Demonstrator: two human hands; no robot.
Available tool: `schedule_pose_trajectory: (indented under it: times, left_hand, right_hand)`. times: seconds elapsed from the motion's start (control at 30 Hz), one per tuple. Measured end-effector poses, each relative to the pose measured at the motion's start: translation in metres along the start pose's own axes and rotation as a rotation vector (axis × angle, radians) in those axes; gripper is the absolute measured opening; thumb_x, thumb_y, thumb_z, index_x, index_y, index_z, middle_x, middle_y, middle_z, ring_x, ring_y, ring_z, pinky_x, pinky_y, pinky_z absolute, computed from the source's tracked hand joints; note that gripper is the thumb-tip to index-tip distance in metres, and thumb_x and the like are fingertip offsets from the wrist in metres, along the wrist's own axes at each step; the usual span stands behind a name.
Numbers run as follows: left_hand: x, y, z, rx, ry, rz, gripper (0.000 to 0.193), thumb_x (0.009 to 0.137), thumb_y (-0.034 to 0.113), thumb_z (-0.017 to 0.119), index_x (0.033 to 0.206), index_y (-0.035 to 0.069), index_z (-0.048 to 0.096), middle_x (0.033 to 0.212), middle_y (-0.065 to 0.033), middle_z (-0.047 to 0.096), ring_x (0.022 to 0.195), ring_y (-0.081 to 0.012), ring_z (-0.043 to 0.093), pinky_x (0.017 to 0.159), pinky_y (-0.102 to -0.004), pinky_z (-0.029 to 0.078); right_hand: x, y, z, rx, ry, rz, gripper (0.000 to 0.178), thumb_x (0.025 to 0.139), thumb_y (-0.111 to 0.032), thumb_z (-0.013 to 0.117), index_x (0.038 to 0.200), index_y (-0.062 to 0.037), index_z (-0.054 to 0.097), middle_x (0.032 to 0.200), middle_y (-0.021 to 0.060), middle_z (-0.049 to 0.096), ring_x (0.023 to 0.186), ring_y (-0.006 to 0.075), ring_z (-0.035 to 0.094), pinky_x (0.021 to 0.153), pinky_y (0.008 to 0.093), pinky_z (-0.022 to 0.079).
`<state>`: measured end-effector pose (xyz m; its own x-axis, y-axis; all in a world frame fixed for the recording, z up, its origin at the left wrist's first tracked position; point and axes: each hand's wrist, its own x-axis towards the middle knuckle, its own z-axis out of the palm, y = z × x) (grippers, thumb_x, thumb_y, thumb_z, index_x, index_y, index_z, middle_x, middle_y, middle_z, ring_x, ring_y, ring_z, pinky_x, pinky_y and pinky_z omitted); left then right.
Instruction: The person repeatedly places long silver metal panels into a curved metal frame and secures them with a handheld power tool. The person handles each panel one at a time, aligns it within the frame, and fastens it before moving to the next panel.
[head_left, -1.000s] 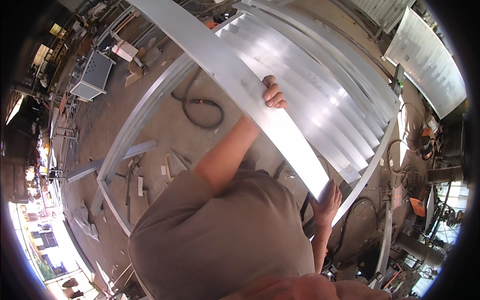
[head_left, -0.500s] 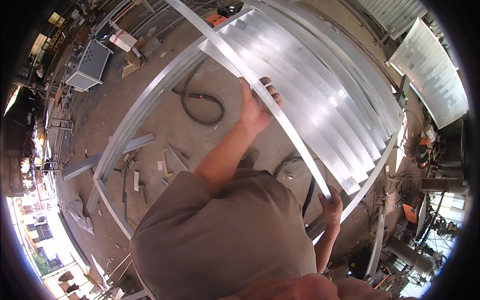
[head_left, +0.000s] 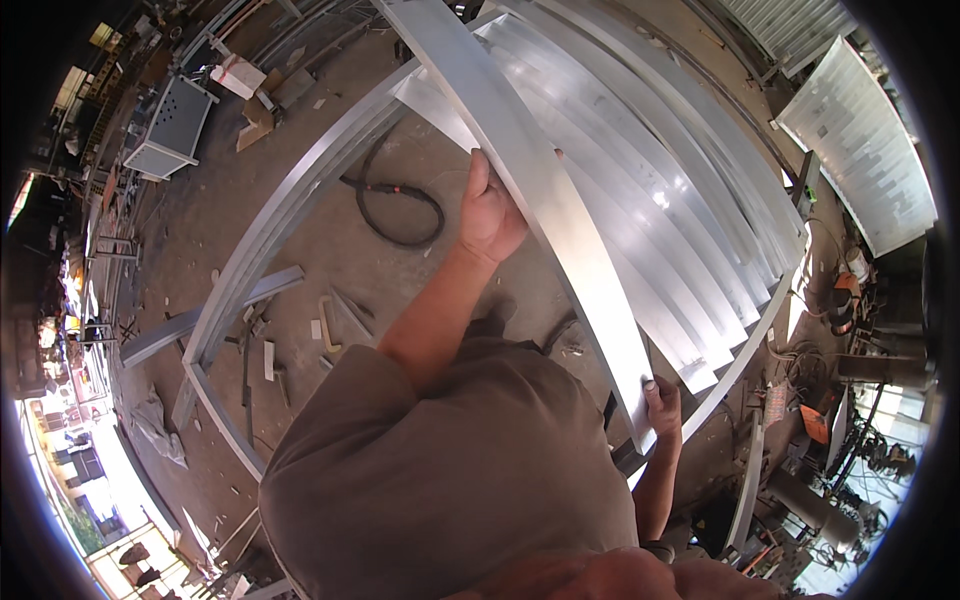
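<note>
A long, shiny metal slat runs slantwise in front of me, its broad face turned up. My left hand is closed round its middle; the thumb lies at the near edge and most of the fingers are hidden beneath. At the near end my right hand grips the slat's right edge, thumb on its face. Beyond and to the right, several similar slats lie side by side across a metal frame. The held slat is above the frame and overlaps part of the row.
A black cable loops on the concrete floor inside the frame. An angled metal bar and small scraps lie at the left. A grey perforated metal cabinet stands farther left. At the far right is a large ribbed metal panel.
The held slat has rolled from its narrow edge to show its broad face. My left hand has shifted slightly left, and its fingers have gone out of sight beneath the slat.
</note>
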<state>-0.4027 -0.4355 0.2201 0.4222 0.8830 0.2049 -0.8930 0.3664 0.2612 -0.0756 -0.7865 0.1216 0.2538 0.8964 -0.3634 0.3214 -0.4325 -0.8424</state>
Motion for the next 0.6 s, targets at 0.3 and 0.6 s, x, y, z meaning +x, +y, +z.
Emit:
schedule_pose_trajectory:
  times: [0.3,0.6]
  left_hand:
    - [0.001,-0.004,-0.009,0.034,-0.001,-0.001,0.053,0.109,0.04,0.051,0.153,0.01,0.047,0.151,-0.006,0.05,0.134,-0.0299,0.051,0.119,-0.0515,0.04]
    - [-0.006,-0.004,-0.018,0.06,0.006,0.041,0.047,0.104,0.029,0.064,0.145,0.009,0.052,0.121,-0.0043,0.061,0.116,-0.0231,0.058,0.105,-0.0424,0.046]
  right_hand:
    - [-0.004,0.02,-0.001,-0.046,-0.085,0.152,0.067,0.102,-0.063,0.056,0.091,0.0013,0.07,0.072,-0.003,0.055,0.072,0.0093,0.047,0.062,0.031,0.039]
    - [-0.007,0.018,-0.015,0.099,-0.33,0.284,0.06,0.107,-0.053,0.054,0.112,0.0039,0.07,0.087,0.0026,0.066,0.082,0.0128,0.056,0.074,0.034,0.047]
